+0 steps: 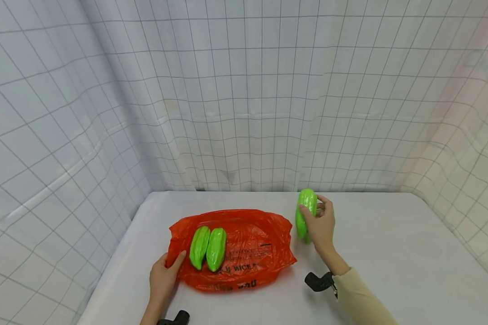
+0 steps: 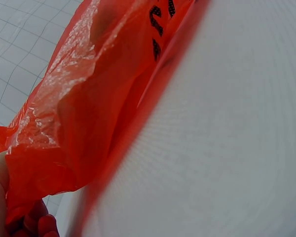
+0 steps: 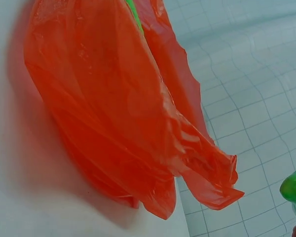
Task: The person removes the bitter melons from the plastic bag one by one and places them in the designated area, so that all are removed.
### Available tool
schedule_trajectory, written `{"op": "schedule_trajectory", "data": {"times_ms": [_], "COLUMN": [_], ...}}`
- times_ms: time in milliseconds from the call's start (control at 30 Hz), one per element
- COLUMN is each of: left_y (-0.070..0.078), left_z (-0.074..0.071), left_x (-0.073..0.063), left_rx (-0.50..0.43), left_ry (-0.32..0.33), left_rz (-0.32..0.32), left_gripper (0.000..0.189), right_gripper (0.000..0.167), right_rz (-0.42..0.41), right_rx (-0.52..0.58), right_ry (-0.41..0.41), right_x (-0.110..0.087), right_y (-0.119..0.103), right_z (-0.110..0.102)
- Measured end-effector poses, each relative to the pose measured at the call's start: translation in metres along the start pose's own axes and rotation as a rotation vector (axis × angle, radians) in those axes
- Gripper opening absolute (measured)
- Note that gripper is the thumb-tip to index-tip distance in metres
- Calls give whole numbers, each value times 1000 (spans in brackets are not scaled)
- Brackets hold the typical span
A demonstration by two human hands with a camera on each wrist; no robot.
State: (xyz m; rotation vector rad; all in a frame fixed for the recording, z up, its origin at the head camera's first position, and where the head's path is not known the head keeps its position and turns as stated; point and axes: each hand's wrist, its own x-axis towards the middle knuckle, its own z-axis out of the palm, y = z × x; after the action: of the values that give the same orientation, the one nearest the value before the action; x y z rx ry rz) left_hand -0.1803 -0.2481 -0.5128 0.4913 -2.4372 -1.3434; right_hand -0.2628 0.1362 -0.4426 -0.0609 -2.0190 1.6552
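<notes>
A red plastic bag (image 1: 248, 225) with dark printing lies spread on the white table, its rim standing up around the middle. Two bright green, long ridged vegetables (image 1: 216, 249) lie side by side in its left part. My left hand (image 1: 162, 277) pinches the bag's left edge, thumb on the inner side; the left wrist view shows fingertips (image 2: 47, 224) beneath the plastic. Past the bag's right end, my right hand (image 1: 321, 225) grips a similar green vegetable (image 1: 307, 198) upright, and more green shows below its thumb. A green tip (image 3: 295, 187) enters the right wrist view at the right edge.
White cloth (image 1: 244, 90) with a dark grid hangs behind the table and along both sides. The white table surface (image 1: 390, 243) extends to the right of the right hand. Black wrist devices (image 1: 319, 281) sit on both wrists.
</notes>
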Motion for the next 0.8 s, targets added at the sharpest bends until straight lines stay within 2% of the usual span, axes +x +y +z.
{"op": "schedule_trajectory", "data": {"times_ms": [367,800], "left_y": [-2,-2], "left_z": [2,2], "left_x": [1,2], "left_rx": [9,11], "left_ry": [7,2], "left_rz": [0,-10], "left_gripper": [47,49], "right_gripper": [56,58], "right_rz": [-11,44], "right_rx": [-54,-129], "right_ry": [68,107], "right_x": [17,30], "right_y": [9,20], "right_z": [-14,-31]}}
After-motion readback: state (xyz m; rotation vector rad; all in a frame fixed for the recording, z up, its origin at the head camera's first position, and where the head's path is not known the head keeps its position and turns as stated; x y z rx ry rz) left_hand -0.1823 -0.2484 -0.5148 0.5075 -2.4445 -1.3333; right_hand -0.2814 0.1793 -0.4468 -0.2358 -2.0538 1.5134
